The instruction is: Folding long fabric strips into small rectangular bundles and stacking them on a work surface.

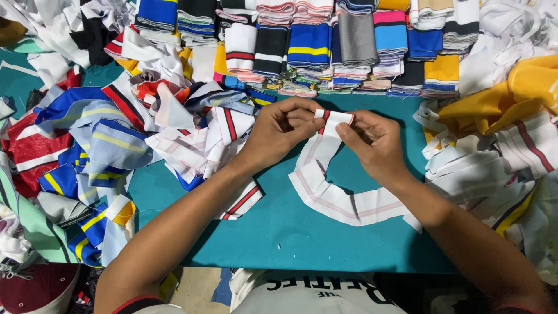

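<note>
My left hand [283, 127] and my right hand [372, 142] meet over the teal table [279, 232]. Both pinch one end of a white knit collar strip with thin pink lines and a red stripe [334, 200]. The pinched end is folded between the fingertips. From there the strip curves down and to the right across the table, passing under my right wrist.
A loose heap of striped collar strips [116, 145] lies to the left, reaching my left forearm. Neat folded stacks of striped strips [325, 46] line the far edge. Yellow and white fabric pieces [511, 134] pile up at the right.
</note>
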